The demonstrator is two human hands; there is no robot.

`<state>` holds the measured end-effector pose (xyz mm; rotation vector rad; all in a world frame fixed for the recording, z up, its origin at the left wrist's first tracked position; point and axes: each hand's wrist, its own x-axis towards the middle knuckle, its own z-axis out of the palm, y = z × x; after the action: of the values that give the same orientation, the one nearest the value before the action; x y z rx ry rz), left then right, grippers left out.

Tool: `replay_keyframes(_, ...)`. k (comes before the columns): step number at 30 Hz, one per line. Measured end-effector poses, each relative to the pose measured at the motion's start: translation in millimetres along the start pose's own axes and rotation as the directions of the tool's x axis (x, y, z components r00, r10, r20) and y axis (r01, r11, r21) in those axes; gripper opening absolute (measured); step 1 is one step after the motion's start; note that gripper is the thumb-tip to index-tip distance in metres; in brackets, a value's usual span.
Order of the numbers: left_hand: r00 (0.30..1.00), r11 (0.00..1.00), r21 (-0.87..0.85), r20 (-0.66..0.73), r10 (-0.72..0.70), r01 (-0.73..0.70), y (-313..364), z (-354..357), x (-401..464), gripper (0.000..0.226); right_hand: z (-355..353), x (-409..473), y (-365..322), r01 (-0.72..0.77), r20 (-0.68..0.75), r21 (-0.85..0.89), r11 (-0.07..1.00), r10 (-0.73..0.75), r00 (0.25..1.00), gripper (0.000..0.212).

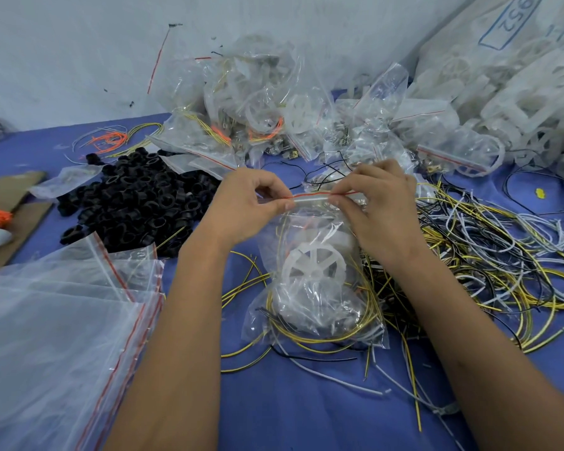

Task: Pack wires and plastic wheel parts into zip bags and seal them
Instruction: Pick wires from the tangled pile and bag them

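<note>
Both the left hand (253, 203) and right hand (376, 203) are pinching the zip bag (316, 288) hanging between them by its red-lined seal, where a stray yellow wire (319, 340) may be risking an incomplete closure.

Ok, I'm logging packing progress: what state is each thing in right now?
zip bag: filled, strip pinched by both hands
left hand: pinching the strip
right hand: pinching the strip
white wheel: inside the bag
empty bags: flat, stacked
packed bags: piled
loose wires: unpacked
</note>
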<state>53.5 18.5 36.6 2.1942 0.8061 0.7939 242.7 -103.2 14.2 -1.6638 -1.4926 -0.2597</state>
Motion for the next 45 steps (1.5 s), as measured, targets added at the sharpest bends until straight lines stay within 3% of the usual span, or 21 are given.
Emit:
replay_keyframes(9, 0.999, 0.997, -0.072, -0.043, -0.004, 0.001, -7.0, -3.3, -0.3, 0.01, -2.3, 1.1, -1.2, -0.043, 0.014, 0.054, 0.998, 0.042, 0.999, 0.004)
replay_keyframes(14, 0.998, 0.991, -0.135, -0.059, -0.019, 0.011, -18.1, -8.0, -1.6, 0.02, -1.5, 0.4, -1.9, -0.028, 0.006, 0.057, 0.998, 0.027, 1.0, 0.004)
replay_keyframes(19, 0.997, 0.984, -0.177, -0.071, -0.031, 0.018, -18.0, -5.0, -1.4, 0.008, -3.0, 1.0, -0.5, -0.03, -0.003, 0.058, 0.998, 0.03, 1.0, 0.004)
replay_keyframes(25, 0.994, 0.989, -0.144, -0.097, -0.041, 0.027, -25.3, -13.6, -2.4, 0.028, -4.4, 0.8, -1.2, -0.043, 0.004, 0.052, 0.998, 0.043, 0.999, 0.004)
replay_keyframes(45, 0.979, 0.956, -0.291, -0.18, -0.099, 0.043, -22.5, -18.9, -11.5, 0.015, -9.5, 2.0, -3.6, -0.073, -0.008, 0.051, 0.996, 0.074, 0.997, 0.002)
